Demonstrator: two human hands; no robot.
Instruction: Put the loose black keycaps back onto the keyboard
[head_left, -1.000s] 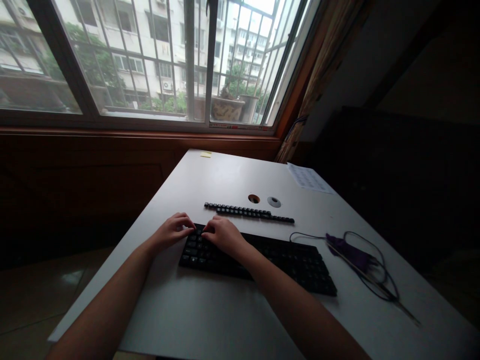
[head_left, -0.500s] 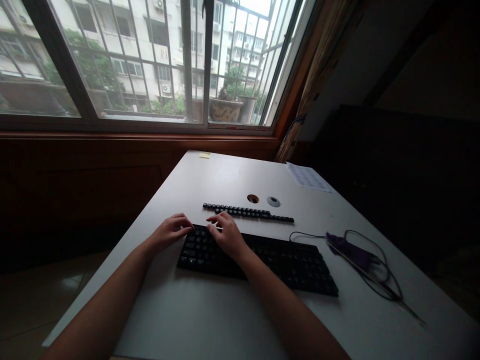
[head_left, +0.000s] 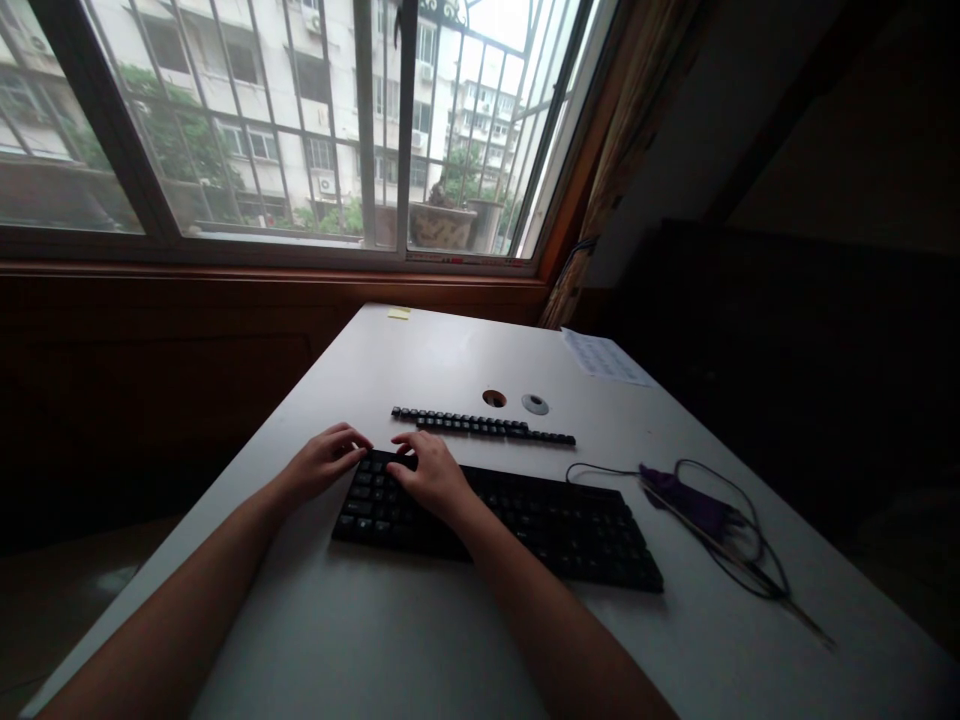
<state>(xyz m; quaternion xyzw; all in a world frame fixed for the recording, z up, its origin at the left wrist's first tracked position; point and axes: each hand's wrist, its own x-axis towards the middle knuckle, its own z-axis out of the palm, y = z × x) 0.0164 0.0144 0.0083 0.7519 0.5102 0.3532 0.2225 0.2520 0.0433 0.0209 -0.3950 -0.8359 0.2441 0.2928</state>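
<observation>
A black keyboard (head_left: 555, 525) lies at a slant on the white desk. At its far left corner is my left hand (head_left: 324, 465), with bent fingers and thumb close together on the corner. My right hand (head_left: 435, 478) hovers over the left part of the keyboard, its thumb and forefinger apart and nothing visible between them. Part of the keys is hidden beneath this hand and forearm. Just beyond the keyboard, loose black keycaps (head_left: 472, 424) stand in two staggered rows.
Right of the keyboard lie a purple pouch (head_left: 694, 500), a looped cable (head_left: 772, 560) and a thin stick-like tool (head_left: 806, 625). A cable hole (head_left: 494, 399) and its round grey cover (head_left: 535, 404) are farther back. Printed paper (head_left: 606, 358) and a yellow note (head_left: 399, 313) lie near the far edge.
The view has shifted slightly, so the desk and its things appear a little farther left. Both hands keep nearly the same places at the keyboard's far left.
</observation>
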